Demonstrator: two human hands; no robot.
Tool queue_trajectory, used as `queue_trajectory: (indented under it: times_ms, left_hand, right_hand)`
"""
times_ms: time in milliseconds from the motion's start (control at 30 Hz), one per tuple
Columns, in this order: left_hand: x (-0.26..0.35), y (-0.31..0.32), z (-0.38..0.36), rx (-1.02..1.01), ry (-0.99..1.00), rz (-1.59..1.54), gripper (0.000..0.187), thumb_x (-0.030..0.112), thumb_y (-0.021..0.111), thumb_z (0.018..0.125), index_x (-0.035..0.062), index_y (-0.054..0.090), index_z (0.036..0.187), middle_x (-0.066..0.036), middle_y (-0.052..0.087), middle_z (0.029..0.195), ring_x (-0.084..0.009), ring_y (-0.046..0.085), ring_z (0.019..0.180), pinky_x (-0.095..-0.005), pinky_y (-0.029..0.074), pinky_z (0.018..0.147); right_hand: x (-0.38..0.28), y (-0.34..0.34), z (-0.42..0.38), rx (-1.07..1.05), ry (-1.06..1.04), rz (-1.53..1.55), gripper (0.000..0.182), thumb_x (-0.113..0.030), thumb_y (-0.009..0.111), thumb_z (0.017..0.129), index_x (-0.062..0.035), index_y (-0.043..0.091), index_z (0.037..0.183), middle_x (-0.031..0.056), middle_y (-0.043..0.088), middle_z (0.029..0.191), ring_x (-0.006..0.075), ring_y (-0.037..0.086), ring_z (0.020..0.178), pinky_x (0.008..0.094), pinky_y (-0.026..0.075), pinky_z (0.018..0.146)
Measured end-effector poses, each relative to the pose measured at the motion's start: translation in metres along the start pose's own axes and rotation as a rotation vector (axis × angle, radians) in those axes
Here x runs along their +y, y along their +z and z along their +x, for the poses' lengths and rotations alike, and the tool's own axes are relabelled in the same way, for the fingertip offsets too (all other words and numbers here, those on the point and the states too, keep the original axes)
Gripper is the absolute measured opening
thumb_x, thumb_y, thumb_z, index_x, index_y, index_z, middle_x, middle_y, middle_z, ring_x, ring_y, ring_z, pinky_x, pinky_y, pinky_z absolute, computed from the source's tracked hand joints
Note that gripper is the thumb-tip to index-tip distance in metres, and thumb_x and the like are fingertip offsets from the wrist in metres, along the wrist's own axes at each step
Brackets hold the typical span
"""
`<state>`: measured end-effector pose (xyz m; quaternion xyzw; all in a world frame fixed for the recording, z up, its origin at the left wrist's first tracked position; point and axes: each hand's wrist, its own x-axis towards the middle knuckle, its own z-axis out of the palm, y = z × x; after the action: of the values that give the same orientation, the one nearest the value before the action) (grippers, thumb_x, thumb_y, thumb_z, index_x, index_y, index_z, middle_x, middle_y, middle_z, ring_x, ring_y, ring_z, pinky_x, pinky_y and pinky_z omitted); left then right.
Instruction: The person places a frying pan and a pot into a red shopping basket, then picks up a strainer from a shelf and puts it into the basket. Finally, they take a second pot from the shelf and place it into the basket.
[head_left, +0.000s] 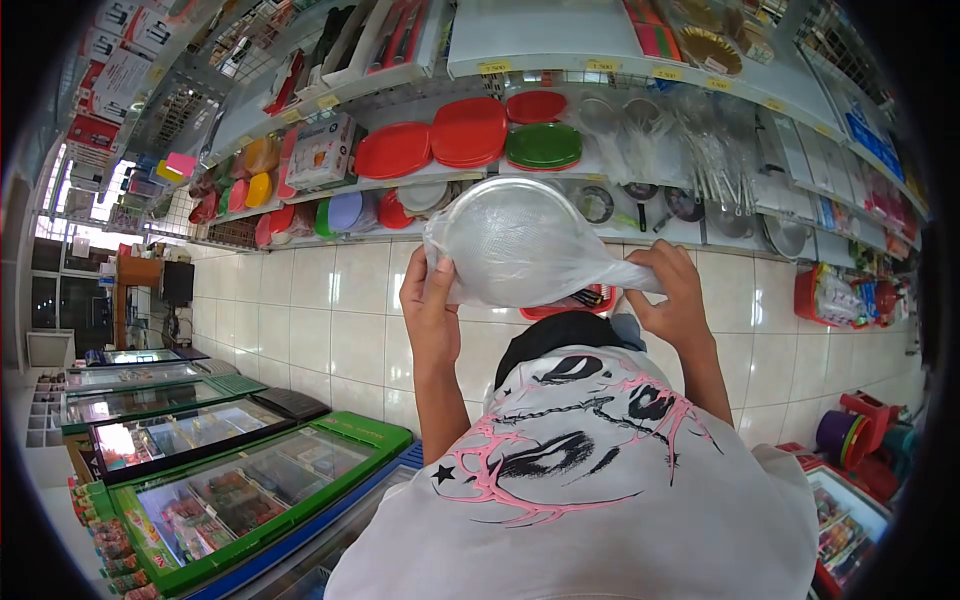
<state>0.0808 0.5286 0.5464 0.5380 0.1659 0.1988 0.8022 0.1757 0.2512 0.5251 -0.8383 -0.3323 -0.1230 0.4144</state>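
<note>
Both of my hands hold up a round mesh strainer [515, 240] wrapped in clear plastic, in front of the shelves. My left hand [432, 300] grips its rim at the left, with the thumb over the front. On the other side, my right hand [672, 290] is closed around the handle end, where the plastic is bunched up. Below the strainer, a red basket [535, 312] with some dark items in it shows in part; the strainer and my body hide the rest.
Shelves ahead carry red lidded containers [468, 132], a green one [543, 147], more wrapped strainers [640, 118] and small frying pans [684, 204]. Green-framed freezers [365, 430] line the left. A filled red basket [808, 298] stands at right, with colored plastic stools [868, 412] nearer.
</note>
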Motion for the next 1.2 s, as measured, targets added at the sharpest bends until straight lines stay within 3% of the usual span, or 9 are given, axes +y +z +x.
queue_trajectory:
  times_ms: [433,567,633,767,833,967,1067,1133,1200]
  left_hand:
    - [0.006,-0.004,0.002,0.131,0.026,0.033,0.042,0.019,0.061,0.092,-0.0008,0.052,0.128,-0.009,0.059,0.121,-0.0169,0.054,0.114,-0.0318,0.042,0.099]
    - [0.004,-0.010,0.009,0.048,0.162,0.320,0.048,0.021,0.060,0.092,-0.0012,0.049,0.132,-0.012,0.056,0.127,-0.0191,0.052,0.119,-0.0321,0.039,0.102]
    - [0.006,-0.014,0.009,-0.052,0.051,0.379,0.052,0.026,0.057,0.093,-0.0007,0.046,0.136,-0.014,0.051,0.135,-0.0213,0.049,0.124,-0.0318,0.035,0.104]
    - [0.002,-0.017,0.012,-0.068,-0.016,0.319,0.055,0.032,0.053,0.095,-0.0003,0.044,0.139,-0.015,0.049,0.137,-0.0231,0.047,0.127,-0.0329,0.034,0.107]
    - [-0.006,-0.013,0.014,0.045,0.057,-0.008,0.054,0.037,0.050,0.098,0.0001,0.047,0.137,-0.015,0.054,0.132,-0.0228,0.050,0.125,-0.0340,0.036,0.107]
    - [-0.014,-0.015,0.015,0.039,0.069,-0.054,0.057,0.045,0.043,0.099,0.0011,0.048,0.135,-0.013,0.053,0.134,-0.0243,0.054,0.120,-0.0378,0.041,0.103]
    - [-0.015,-0.019,0.011,-0.042,0.093,0.051,0.043,0.036,0.043,0.102,0.0014,0.054,0.125,-0.010,0.058,0.126,-0.0189,0.056,0.115,-0.0340,0.045,0.096]
    - [-0.019,-0.020,0.010,0.130,0.042,0.095,0.028,0.030,0.056,0.099,0.0033,0.063,0.105,0.000,0.061,0.096,-0.0075,0.056,0.088,-0.0227,0.046,0.081]
    - [-0.016,-0.015,0.009,0.141,0.021,0.085,0.024,0.028,0.058,0.098,0.0044,0.063,0.099,0.003,0.058,0.090,-0.0050,0.052,0.082,-0.0214,0.044,0.076]
  right_hand:
    - [-0.001,0.014,-0.001,0.026,-0.028,0.017,0.041,-0.004,0.067,0.057,-0.0056,0.065,0.098,0.0126,0.060,0.091,0.0326,0.053,0.078,0.0398,0.044,0.071]
    - [-0.006,0.010,0.007,-0.016,-0.062,0.013,0.040,0.001,0.069,0.055,-0.0042,0.064,0.095,0.0132,0.057,0.085,0.0329,0.052,0.075,0.0393,0.043,0.068]
    - [-0.005,0.012,0.008,-0.019,-0.051,0.044,0.040,0.001,0.070,0.056,-0.0041,0.065,0.096,0.0128,0.059,0.084,0.0317,0.052,0.075,0.0387,0.043,0.069]
    - [-0.001,0.011,0.008,-0.082,0.063,0.217,0.041,0.000,0.070,0.057,-0.0029,0.066,0.098,0.0133,0.063,0.087,0.0306,0.058,0.077,0.0360,0.046,0.071]
    - [-0.001,0.008,0.008,-0.106,0.121,0.278,0.042,-0.002,0.070,0.058,-0.0030,0.067,0.100,0.0140,0.064,0.091,0.0310,0.060,0.081,0.0356,0.048,0.074]
    - [-0.011,0.003,0.013,-0.245,0.341,0.483,0.026,-0.012,0.077,0.072,0.0003,0.069,0.094,0.0102,0.068,0.081,0.0179,0.062,0.071,0.0298,0.048,0.068]
    - [-0.009,-0.001,0.008,-0.380,0.484,0.540,0.023,-0.018,0.077,0.080,0.0023,0.070,0.089,0.0059,0.065,0.071,0.0091,0.057,0.064,0.0258,0.045,0.061]
    - [-0.008,-0.001,0.006,-0.433,0.515,0.531,0.022,-0.018,0.075,0.083,0.0034,0.071,0.088,0.0040,0.064,0.068,0.0060,0.054,0.063,0.0241,0.043,0.058]
    - [-0.008,0.001,0.003,-0.382,0.549,0.641,0.024,-0.021,0.073,0.085,0.0035,0.071,0.088,0.0020,0.062,0.068,0.0063,0.053,0.063,0.0238,0.042,0.057]
